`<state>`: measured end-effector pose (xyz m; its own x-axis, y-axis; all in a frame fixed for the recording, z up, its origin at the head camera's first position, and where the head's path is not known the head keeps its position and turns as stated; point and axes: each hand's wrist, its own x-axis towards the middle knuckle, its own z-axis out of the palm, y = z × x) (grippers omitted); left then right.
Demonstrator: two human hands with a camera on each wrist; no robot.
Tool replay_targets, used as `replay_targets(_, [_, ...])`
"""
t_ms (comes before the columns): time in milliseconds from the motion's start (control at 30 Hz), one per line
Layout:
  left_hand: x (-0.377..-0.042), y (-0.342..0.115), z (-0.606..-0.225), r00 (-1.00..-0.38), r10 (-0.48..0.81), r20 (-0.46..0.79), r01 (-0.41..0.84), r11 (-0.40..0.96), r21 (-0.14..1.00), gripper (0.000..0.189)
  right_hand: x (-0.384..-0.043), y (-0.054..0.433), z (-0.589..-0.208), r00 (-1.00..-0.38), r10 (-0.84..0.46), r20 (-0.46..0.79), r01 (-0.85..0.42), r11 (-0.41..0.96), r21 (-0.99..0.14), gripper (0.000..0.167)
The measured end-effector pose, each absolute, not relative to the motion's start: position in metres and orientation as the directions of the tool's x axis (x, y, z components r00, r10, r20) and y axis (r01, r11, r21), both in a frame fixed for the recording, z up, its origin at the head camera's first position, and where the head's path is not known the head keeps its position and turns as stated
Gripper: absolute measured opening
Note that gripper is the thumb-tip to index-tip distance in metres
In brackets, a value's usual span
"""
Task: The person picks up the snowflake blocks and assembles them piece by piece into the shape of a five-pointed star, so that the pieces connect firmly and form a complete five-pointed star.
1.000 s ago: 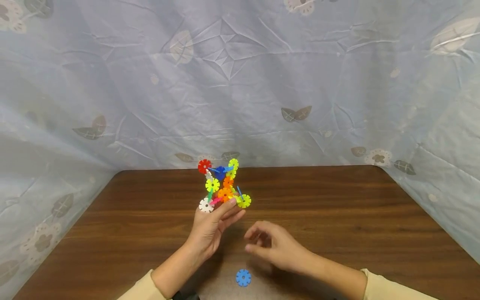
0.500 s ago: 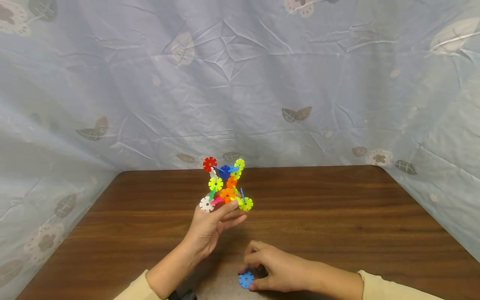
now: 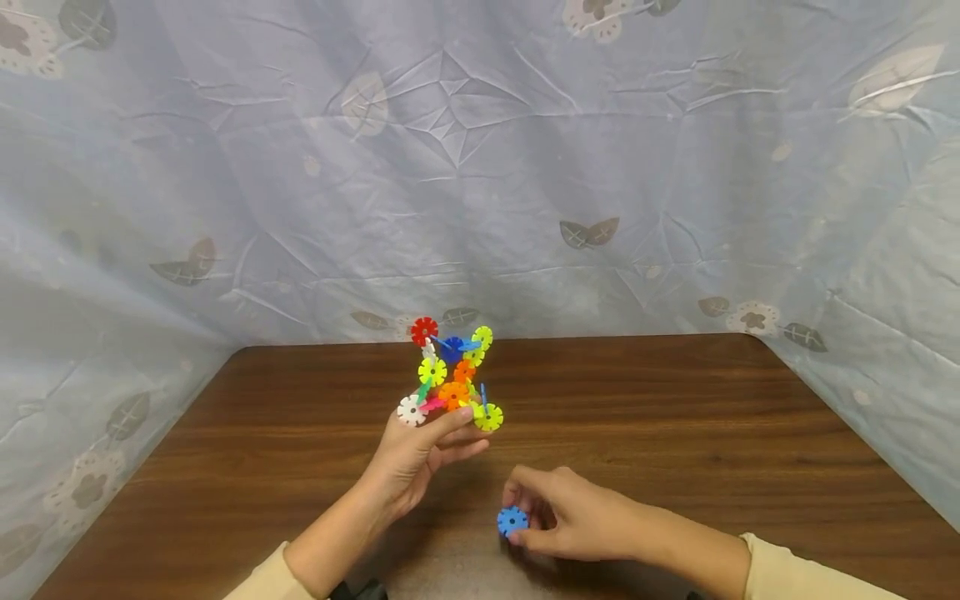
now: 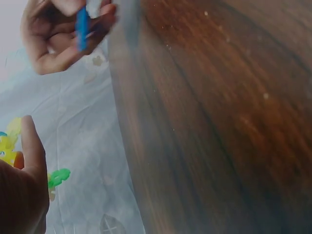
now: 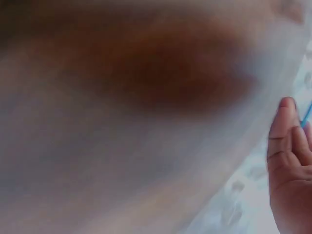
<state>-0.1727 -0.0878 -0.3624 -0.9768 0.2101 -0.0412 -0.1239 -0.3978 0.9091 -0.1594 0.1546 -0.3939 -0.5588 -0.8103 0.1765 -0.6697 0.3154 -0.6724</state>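
Observation:
My left hand (image 3: 416, 458) grips the lower part of a colourful structure of interlocking notched plastic discs (image 3: 453, 395), raised over the table. Red, white, yellow, orange, green, pink and blue discs show in it; the thumb lies across its lower edge. To the right and lower, my right hand (image 3: 573, 512) pinches a single light-blue notched disc (image 3: 513, 522) between thumb and fingers. Seen edge-on in the left wrist view, that blue disc (image 4: 82, 29) stands between the right fingertips. Only a thin blue edge of it (image 5: 306, 116) shows in the right wrist view.
A dark brown wooden table (image 3: 675, 433) lies under both hands. Grey-blue patterned cloth (image 3: 480, 167) hangs behind it and along both sides. A small black object (image 3: 360, 591) sits at the bottom edge beside the left forearm.
My right hand came down to the blue disc on the table, took it between thumb and fingers, and brought it up and slightly right. The left hand with the structure barely shifted.

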Motion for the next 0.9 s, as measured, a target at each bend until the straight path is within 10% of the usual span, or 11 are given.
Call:
replay_targets(300, [-0.174,-0.090,-0.364,-0.963,0.262,-0.064,-0.153,-0.338,0.929,0.047,-0.187,0.183,-0.372,-0.708,-0.570,0.417,-0.604,0.182,-0.776,0.028])
replay_targets(900, [-0.175,-0.086,-0.366,-0.921,0.386,-0.058,-0.175,-0.275,0.945,0.048,-0.199,0.173,-0.351,-0.757,-0.476,0.448,-0.567,0.136,-0.812,0.033])
